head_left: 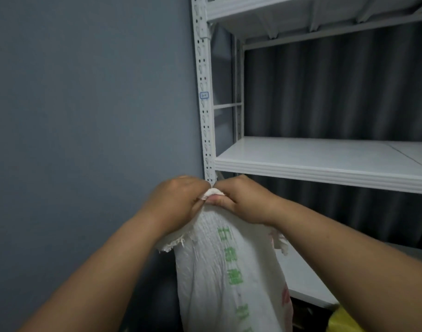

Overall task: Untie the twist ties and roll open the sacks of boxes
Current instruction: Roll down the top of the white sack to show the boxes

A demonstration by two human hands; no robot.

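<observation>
Both hands, left hand (178,202) and right hand (243,200), are clamped together on the gathered neck of the white woven sack (229,271) at six o'clock. It looks soft, crinkly, probably light; any twist tie seems hidden under the fingers.

White woven plastic sack (219,271) — crinkled, frayed edge, green print. White painted metal shelf (325,161) — smooth, slight gloss. Grey wall (85,104) matt.

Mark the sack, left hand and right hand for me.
sack (219,271), head view, printed front panel.
left hand (178,200), head view, back of hand.
right hand (246,202), head view, back of hand.
</observation>
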